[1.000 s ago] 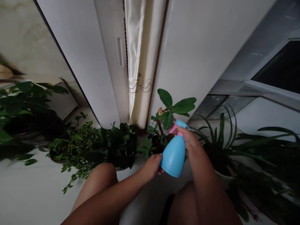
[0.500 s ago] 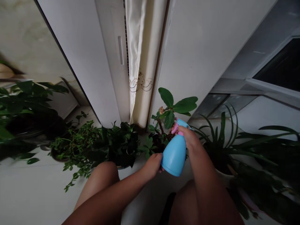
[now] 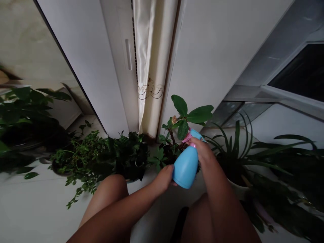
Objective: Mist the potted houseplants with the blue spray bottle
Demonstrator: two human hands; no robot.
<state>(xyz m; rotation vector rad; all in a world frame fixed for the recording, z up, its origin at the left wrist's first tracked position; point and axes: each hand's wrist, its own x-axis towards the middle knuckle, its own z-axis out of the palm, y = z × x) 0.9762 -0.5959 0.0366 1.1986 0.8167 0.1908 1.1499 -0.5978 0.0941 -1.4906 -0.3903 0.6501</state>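
A blue spray bottle (image 3: 186, 167) with a pink trigger (image 3: 187, 137) is tilted, its head pointing away from me. My right hand (image 3: 202, 147) is closed around its neck and trigger. Low on the bottle's left side, my left hand (image 3: 165, 178) grips the body, its fingers mostly hidden behind it. Just beyond the sprayer head stands a thorny-stemmed plant (image 3: 182, 130) with broad green leaves and a small pale flower (image 3: 174, 119). Its lower part is partly covered by my hands and the bottle.
Leafy potted plants (image 3: 126, 152) stand on the floor to the left. A long-leaved plant (image 3: 234, 143) fills the right. Behind are a cream curtain (image 3: 148, 67) and a white panel (image 3: 210, 50). My knee (image 3: 111, 185) is bent in front.
The bottle has shifted slightly left and its base up a little, both hands still on it. My view has turned slightly. The fingers at the pink trigger have changed position a little.
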